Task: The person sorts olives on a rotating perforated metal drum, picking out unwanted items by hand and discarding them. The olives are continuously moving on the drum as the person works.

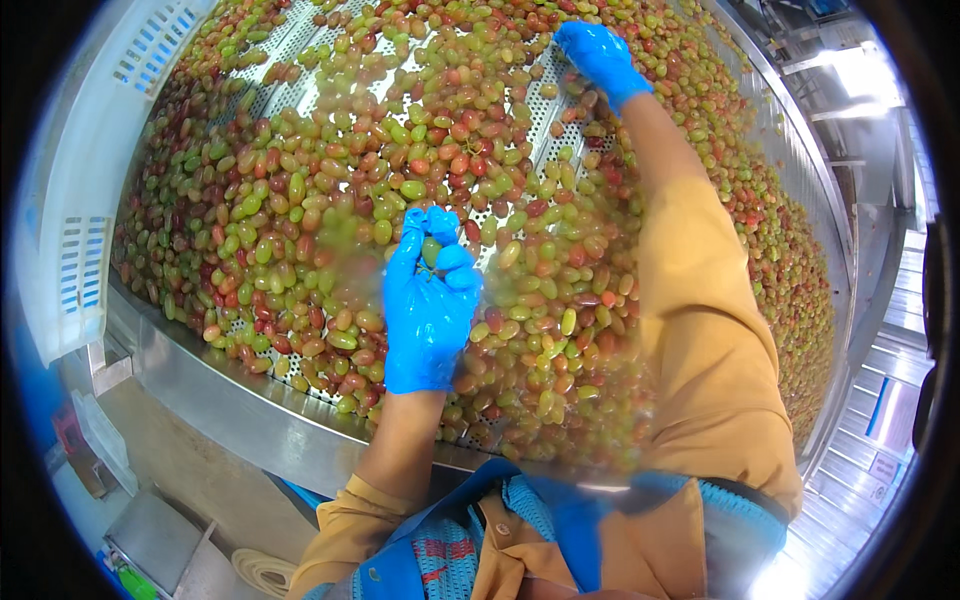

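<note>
Loose red and green grapes (337,165) cover a perforated metal sorting surface (546,112). My left hand (433,300), in a blue glove, is palm up over the grapes near the middle, fingers curled around a green grape (430,252) with a small piece of stem (426,271). Farther away, at the upper right, my right hand (600,60) in a matching glove reaches to the grapes with bent fingers. Its fingertips are partly hidden, and whether it grips anything does not show. Just beyond my left hand, a branching stem (471,148) lies among red grapes.
A white slotted plastic crate (90,187) stands at the left edge. The metal rim (247,416) runs between me and the grapes. Another metal side wall (806,157) curves along the right. A coiled hose (262,571) and a metal box (154,532) are at lower left.
</note>
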`<move>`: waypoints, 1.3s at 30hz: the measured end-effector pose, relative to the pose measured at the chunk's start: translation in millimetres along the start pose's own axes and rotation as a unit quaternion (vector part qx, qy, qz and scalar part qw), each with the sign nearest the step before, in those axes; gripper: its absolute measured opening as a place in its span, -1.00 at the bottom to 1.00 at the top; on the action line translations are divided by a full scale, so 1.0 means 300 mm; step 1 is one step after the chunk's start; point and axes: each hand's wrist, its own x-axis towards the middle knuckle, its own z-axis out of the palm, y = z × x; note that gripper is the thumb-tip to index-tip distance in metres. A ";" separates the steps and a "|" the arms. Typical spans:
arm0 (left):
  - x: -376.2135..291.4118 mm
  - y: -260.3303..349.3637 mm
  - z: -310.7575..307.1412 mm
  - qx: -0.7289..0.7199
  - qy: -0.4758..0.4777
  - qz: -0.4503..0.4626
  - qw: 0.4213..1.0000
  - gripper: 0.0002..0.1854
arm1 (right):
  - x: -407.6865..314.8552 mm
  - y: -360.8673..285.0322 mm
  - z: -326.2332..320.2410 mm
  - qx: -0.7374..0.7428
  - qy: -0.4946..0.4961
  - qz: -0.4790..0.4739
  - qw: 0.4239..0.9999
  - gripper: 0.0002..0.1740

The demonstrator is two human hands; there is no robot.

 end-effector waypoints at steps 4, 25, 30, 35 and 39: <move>0.002 -0.037 0.027 0.035 0.079 0.074 0.993 -0.70 | -0.329 -0.218 -0.182 0.456 -0.121 -0.135 0.871 -0.68; -0.017 -0.116 0.029 0.079 0.077 -0.017 0.994 -0.66 | -0.670 -0.402 -0.141 0.212 -0.132 -0.155 0.956 -0.84; -0.050 -0.205 0.000 0.257 0.186 0.032 0.948 -0.82 | -0.772 -0.397 -0.308 0.195 -0.355 -0.084 0.910 -0.83; -0.055 -0.251 0.021 0.323 0.166 0.031 0.931 -0.82 | -0.901 -0.198 -0.200 0.436 -0.231 -0.210 0.844 -0.81; -0.065 -0.300 0.091 0.557 0.178 0.085 0.807 -0.57 | -0.890 -0.232 -0.270 0.613 -0.281 0.109 0.730 -0.80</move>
